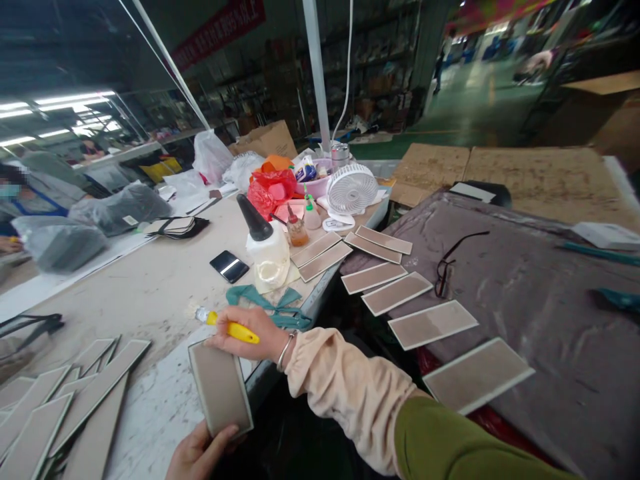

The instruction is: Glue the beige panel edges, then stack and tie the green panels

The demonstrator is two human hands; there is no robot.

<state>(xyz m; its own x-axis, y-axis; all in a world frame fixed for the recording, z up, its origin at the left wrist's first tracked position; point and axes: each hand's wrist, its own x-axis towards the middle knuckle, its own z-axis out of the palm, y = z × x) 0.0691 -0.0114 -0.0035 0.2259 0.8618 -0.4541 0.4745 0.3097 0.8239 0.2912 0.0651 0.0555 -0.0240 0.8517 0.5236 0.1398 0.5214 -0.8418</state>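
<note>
Workbench — left hand holds one panel, right hand one yellow brush.

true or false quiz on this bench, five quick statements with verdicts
1. The right hand grips a yellow-handled brush. True.
2. The left hand is empty. False: it holds a panel by its near end.
3. Glasses lie on the dark cloth. True.
4. The phone lies on the dark cloth. False: it lies on the pale table, left of the glue bottle.
5. The fan stands nearer to the person than the glue bottle. False: it stands farther back.
</note>
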